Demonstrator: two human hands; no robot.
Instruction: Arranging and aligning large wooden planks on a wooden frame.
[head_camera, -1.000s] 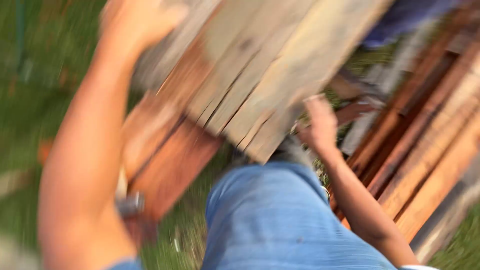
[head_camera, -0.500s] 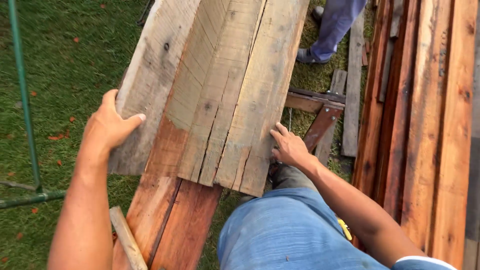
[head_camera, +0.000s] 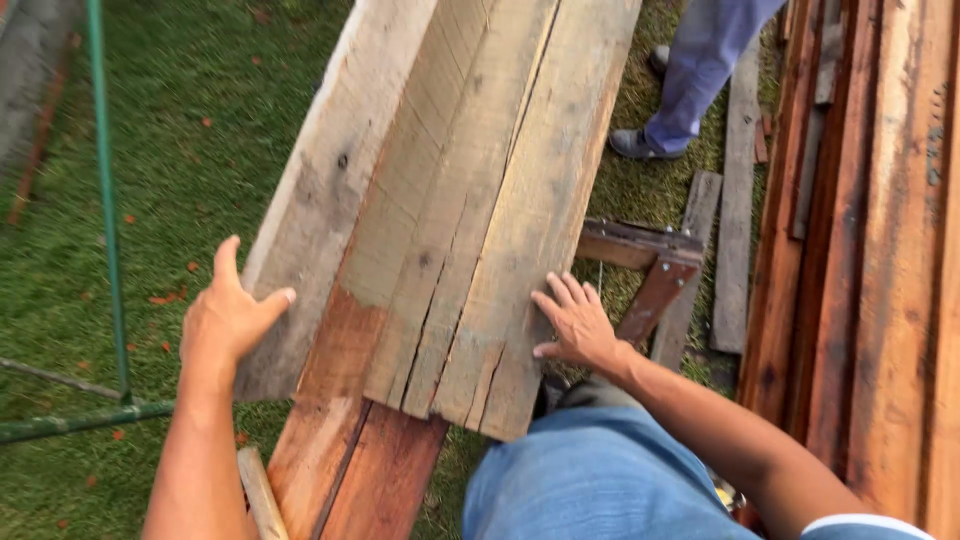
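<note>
A stack of thick, pale, weathered timber beams (head_camera: 470, 200) lies lengthwise in front of me, resting on reddish planks (head_camera: 350, 470). My left hand (head_camera: 228, 320) presses against the left side of the outer grey beam (head_camera: 320, 200), thumb up and fingers on the wood. My right hand (head_camera: 575, 325) lies flat, fingers spread, on the right edge of the cracked beam near its close end. My knee in blue jeans (head_camera: 590, 480) sits below the beam ends.
Another person's legs in grey trousers and dark shoes (head_camera: 680, 90) stand on the grass at the far right. A pile of reddish planks (head_camera: 870, 250) runs along the right. A wooden trestle (head_camera: 650, 270) sits under the beams. A green metal pole (head_camera: 105, 200) stands left.
The view has steadied from a blur and moved closer. Both hands stay on the beams' sides; the right hand has spread flat on the wood.
</note>
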